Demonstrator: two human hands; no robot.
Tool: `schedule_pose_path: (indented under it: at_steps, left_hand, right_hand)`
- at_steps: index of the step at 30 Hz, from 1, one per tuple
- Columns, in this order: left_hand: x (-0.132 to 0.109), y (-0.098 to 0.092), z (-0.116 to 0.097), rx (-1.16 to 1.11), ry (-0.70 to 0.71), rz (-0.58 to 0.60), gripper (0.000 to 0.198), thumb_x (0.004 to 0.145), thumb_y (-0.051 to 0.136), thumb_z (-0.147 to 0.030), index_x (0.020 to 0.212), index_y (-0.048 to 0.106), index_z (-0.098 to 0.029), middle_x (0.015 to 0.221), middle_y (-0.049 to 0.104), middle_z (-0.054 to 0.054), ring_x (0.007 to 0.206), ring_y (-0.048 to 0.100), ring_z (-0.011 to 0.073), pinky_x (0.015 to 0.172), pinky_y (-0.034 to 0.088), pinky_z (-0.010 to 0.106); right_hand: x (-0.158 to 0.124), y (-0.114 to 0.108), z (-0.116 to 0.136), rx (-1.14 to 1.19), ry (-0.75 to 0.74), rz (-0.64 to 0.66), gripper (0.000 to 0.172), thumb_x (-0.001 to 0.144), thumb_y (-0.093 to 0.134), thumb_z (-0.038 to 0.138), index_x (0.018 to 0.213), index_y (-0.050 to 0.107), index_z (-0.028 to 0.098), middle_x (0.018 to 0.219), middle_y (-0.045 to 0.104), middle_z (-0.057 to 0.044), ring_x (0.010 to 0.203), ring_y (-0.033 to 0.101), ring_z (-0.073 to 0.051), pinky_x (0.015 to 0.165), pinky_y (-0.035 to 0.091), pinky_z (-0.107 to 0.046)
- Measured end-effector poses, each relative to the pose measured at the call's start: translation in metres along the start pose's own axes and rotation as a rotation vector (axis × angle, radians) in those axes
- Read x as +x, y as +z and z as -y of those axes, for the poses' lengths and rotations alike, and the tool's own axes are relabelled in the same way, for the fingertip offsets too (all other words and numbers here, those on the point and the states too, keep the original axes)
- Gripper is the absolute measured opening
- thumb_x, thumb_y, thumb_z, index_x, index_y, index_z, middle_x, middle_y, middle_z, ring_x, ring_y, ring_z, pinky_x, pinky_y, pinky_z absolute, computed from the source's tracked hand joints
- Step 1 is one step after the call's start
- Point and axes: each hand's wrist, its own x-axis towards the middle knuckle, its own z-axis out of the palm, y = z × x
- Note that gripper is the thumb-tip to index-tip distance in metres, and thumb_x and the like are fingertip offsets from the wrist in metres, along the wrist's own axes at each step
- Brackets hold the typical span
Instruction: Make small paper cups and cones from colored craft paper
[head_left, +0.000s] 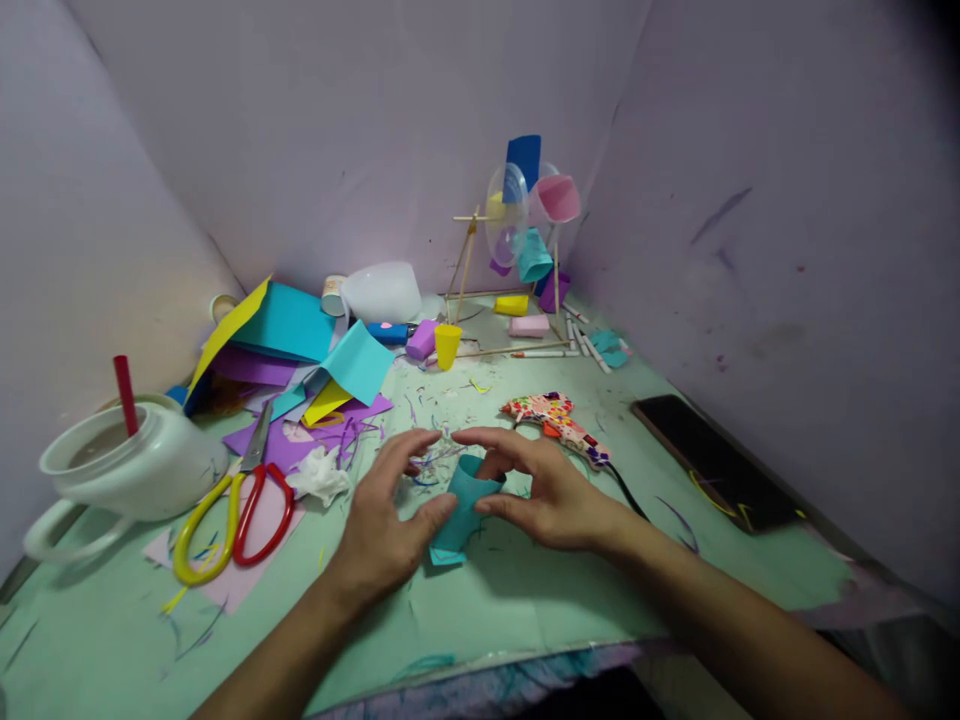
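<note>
A teal paper tube (463, 510) stands slightly tilted in front of me, with a small teal flap (448, 556) at its lower end. My right hand (544, 495) grips the tube's upper rim, some fingers reaching inside the opening and the thumb against the outer wall. On the other side, my left hand (397, 510) is open, its fingers stretched forward and its thumb tip at the tube's left side. Just beyond my right hand lies a flower-patterned glue gun (559, 425). Thin paper scraps are scattered about the hands.
Scissors (244, 500) with yellow and red handles lie left, beside a white mug (150, 465) with liquid. Coloured paper sheets (289, 320) are piled behind. A wheel model (510, 215) of sticks and paper cups stands at the back. A phone (712, 460) lies right.
</note>
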Motion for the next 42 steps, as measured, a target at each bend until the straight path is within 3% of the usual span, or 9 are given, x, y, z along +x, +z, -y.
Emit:
schedule_pose_path:
  at_steps: [3, 7, 13, 18, 27, 42]
  left_hand:
    - [-0.003, -0.005, -0.008, 0.111, 0.292, -0.083, 0.022, 0.079, 0.059, -0.012, 0.1, 0.059, -0.021, 0.105, 0.058, 0.007, 0.092, 0.058, 0.0163, 0.062, 0.047, 0.023]
    - [-0.002, -0.008, -0.018, 0.122, 0.467, 0.042, 0.021, 0.081, 0.055, -0.004, 0.096, 0.058, -0.018, 0.091, 0.064, 0.005, 0.082, 0.061, 0.012, 0.065, 0.048, 0.02]
    - [0.002, -0.008, -0.016, 0.149, 0.429, 0.046, 0.023, 0.082, 0.052, -0.003, 0.098, 0.058, -0.018, 0.085, 0.065, 0.002, 0.079, 0.062, 0.0112, 0.07, 0.049, 0.02]
    - [0.001, -0.008, -0.017, 0.15, 0.357, 0.076, 0.015, 0.085, 0.048, -0.005, 0.087, 0.057, -0.017, 0.076, 0.06, 0.001, 0.07, 0.058, 0.0106, 0.062, 0.046, 0.021]
    - [0.0, -0.008, -0.021, 0.189, 0.322, 0.108, 0.017, 0.087, 0.043, -0.006, 0.08, 0.054, -0.017, 0.07, 0.054, 0.0, 0.065, 0.052, 0.0101, 0.058, 0.04, 0.022]
    - [0.001, -0.008, -0.024, 0.195, 0.327, 0.111, 0.018, 0.086, 0.042, -0.007, 0.078, 0.054, -0.017, 0.068, 0.054, 0.0, 0.063, 0.052, 0.0106, 0.056, 0.04, 0.021]
  right_hand:
    - [0.002, 0.001, 0.003, -0.084, -0.105, 0.024, 0.061, 0.073, 0.072, 0.014, 0.129, 0.048, 0.022, 0.076, 0.067, 0.0, 0.077, 0.058, -0.018, 0.081, 0.042, -0.038]
    - [0.004, 0.006, 0.006, -0.23, -0.167, 0.002, 0.059, 0.072, 0.072, 0.014, 0.126, 0.051, 0.023, 0.082, 0.069, -0.003, 0.083, 0.053, -0.021, 0.079, 0.04, -0.038]
    - [0.003, 0.011, 0.005, -0.075, -0.064, -0.035, 0.049, 0.073, 0.074, 0.023, 0.118, 0.056, 0.019, 0.088, 0.071, -0.004, 0.07, 0.061, -0.015, 0.069, 0.047, -0.028]
    - [0.004, 0.009, 0.006, -0.016, -0.013, 0.005, 0.049, 0.073, 0.074, 0.021, 0.118, 0.055, 0.019, 0.074, 0.07, 0.0, 0.065, 0.063, -0.013, 0.063, 0.048, -0.024]
    - [0.006, 0.006, 0.009, -0.033, -0.064, 0.018, 0.013, 0.073, 0.073, 0.023, 0.084, 0.067, 0.017, 0.067, 0.067, 0.001, 0.059, 0.062, -0.011, 0.057, 0.048, -0.02]
    - [0.006, 0.002, 0.011, -0.064, -0.081, 0.06, 0.006, 0.073, 0.073, 0.019, 0.075, 0.068, 0.016, 0.065, 0.069, 0.0, 0.056, 0.06, -0.01, 0.056, 0.046, -0.019]
